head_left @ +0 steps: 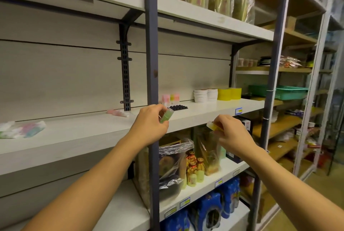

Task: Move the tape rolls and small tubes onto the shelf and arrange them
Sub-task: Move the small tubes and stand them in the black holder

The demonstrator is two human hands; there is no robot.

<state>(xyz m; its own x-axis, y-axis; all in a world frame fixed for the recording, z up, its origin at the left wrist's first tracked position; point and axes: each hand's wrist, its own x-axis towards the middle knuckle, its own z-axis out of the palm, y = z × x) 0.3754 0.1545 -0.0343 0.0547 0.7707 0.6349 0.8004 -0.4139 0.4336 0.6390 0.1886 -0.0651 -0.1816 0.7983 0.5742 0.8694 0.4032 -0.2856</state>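
The left hand (149, 124) pinches a small green translucent tube (166, 116) over the white shelf (204, 111); the right hand (230, 134) grips a yellow tube (214, 126) below its edge. Either could topple the upright pink tubes (170, 98) when placed.

The left grip (149, 125) is closed around a small green tube (166, 116), tilted with its cap end up and to the right, at the front edge of the white shelf (89, 134). To its right and a little lower, the right grip (232, 133) pinches a yellow tube (214, 126) whose clear cap points left, in front of the shelf edge. Beyond the left grip, small pink and green tubes (170, 98) stand upright beside a black tray (177, 108). Farther right stand white tape rolls (205, 95) in two stacks, touching yellow tape rolls (229, 93). Far left of both grips lie bagged pastel tubes (28, 129).
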